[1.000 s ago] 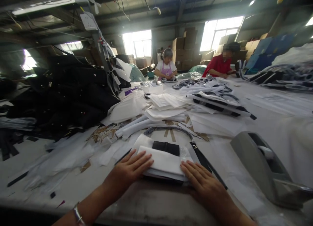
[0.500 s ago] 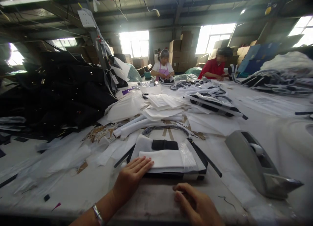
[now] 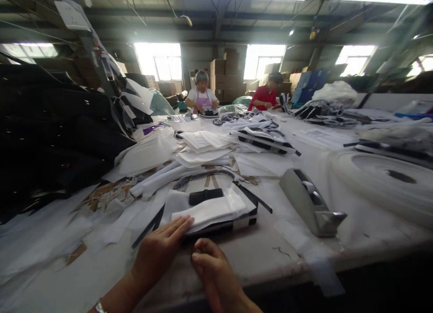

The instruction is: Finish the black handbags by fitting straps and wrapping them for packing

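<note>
A black handbag (image 3: 243, 222) lies flat in front of me, mostly covered by white sheeting, with a wrapped curved handle (image 3: 184, 182) at its far side. On top are a folded white wrap (image 3: 199, 214) and a black closure tab (image 3: 205, 196). Dark straps stick out at both sides. My left hand (image 3: 161, 244) rests flat on the near left corner of the white wrap, fingers stretched out. Just off the bag's near edge, my right hand (image 3: 216, 273) is closed, thumb against curled fingers; whatever it may hold is hidden.
To the right stands a grey tape dispenser (image 3: 299, 202), with a large white roll (image 3: 382, 175) beyond. Black bags (image 3: 57, 137) are heaped at left. White sheets (image 3: 203, 144) and paper rolls lie behind the handbag. Two people (image 3: 202, 96) work across the table.
My view has swung to the right, so everything appears further left. My right hand has come closer to my left hand, which stays on the white wrap.
</note>
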A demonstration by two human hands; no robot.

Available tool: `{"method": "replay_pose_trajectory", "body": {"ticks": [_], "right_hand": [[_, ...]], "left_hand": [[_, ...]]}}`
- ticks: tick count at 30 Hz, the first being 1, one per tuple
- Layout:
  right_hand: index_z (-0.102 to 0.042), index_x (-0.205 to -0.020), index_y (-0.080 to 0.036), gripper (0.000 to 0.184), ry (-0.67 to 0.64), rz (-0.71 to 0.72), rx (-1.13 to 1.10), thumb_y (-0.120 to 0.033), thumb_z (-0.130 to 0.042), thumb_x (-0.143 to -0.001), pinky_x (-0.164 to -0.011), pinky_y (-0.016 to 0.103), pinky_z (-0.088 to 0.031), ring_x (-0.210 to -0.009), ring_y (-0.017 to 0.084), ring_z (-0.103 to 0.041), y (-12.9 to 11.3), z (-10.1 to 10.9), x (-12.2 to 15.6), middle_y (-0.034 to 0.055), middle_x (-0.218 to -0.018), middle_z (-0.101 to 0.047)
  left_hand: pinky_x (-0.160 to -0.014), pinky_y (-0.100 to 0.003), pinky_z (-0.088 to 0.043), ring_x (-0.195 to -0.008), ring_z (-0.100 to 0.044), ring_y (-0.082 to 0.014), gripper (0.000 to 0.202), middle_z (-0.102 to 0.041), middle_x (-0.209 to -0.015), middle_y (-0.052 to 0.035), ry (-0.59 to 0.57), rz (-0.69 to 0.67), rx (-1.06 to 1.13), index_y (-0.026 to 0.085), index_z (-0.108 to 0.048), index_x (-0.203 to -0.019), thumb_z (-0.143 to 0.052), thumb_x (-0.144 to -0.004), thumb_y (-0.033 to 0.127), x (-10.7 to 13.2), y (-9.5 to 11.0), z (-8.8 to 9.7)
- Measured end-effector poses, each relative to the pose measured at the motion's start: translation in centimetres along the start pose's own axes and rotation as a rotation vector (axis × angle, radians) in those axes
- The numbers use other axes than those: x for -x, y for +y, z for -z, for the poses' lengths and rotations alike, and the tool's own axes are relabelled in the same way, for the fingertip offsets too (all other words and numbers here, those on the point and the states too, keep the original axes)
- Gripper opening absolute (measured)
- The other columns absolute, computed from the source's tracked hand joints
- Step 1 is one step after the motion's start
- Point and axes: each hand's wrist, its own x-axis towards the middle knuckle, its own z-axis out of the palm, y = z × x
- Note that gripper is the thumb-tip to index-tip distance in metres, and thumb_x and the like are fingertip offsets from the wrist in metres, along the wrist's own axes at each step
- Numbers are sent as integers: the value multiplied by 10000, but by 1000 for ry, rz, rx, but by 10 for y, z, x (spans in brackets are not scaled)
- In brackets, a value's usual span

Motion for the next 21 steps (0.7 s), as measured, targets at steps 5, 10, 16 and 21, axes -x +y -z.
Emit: {"method": "replay_pose_trajectory", "body": {"ticks": [5,10,16,21], "right_hand": [[-656,-685,-183,128,51,108,14,-129,-671,-570,-687,218,-404,-724,133,-475,-7,6,1,-23,-703,-566],[-699,-804,-177,250,88,75,-15,-148,-654,-560,-728,250,-420,-760,157,-528,-16,18,4,1,-753,-628],[-682,-743,-147,245,93,84,-4,-128,-590,-516,-598,202,-353,-625,102,-462,-12,30,-4,-27,-642,-573],[-686,-835,-163,262,47,87,218,-127,-632,-580,-727,240,-449,-776,160,-622,-22,43,2,1,-745,-685]], "left_hand": [[-845,-299,-601,-1062,-705,-235,426,-658,-1311,-84,4,18,-50,170,-529,-1391,-437,-996,299,-5,27,4],[-978,-340,-516,-1217,-608,-270,643,-546,-1438,-119,34,-20,-141,107,-355,-1508,-432,-979,465,2,48,-10],[-1064,-317,-395,-1231,-590,-226,571,-537,-1454,-84,52,-16,-167,157,-245,-1556,-365,-1009,270,9,50,-25],[-997,-284,-453,-1207,-610,-195,599,-533,-1459,-25,43,-10,-197,218,-251,-1557,-367,-977,131,9,49,-30]]}}
